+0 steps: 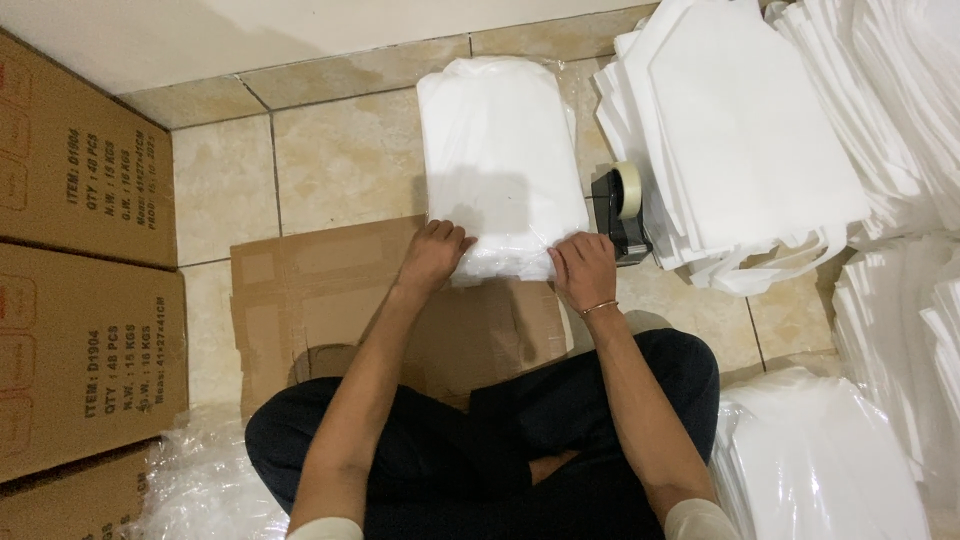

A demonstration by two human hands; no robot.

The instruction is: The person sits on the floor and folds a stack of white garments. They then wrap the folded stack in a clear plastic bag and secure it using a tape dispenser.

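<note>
Here I'm sitting cross-legged on the beige tiled floor [340,160], both hands at the near edge of a white, plastic-wrapped rectangular bundle [497,150] that lies flat on the tiles w/ its near end over a flattened brown cardboard sheet [300,290]. My left hand [436,252] is curled, fingers pinching the wrap at the bundle's near-left corner; my right hand [583,268], thin bracelet at the wrist, is bent the same way, gripping the near-right corner. Just beside my right hand sits a black tape dispenser w/ a roll of clear tape [622,212], touching the bundle's right side or v. close, can't tell which. Right of that, a stack of white fabric bags w/ handles [740,140]. Brown cardboard cartons [85,260] stand along the left, and crinkled clear plastic [200,480] lies by my left knee.
</note>
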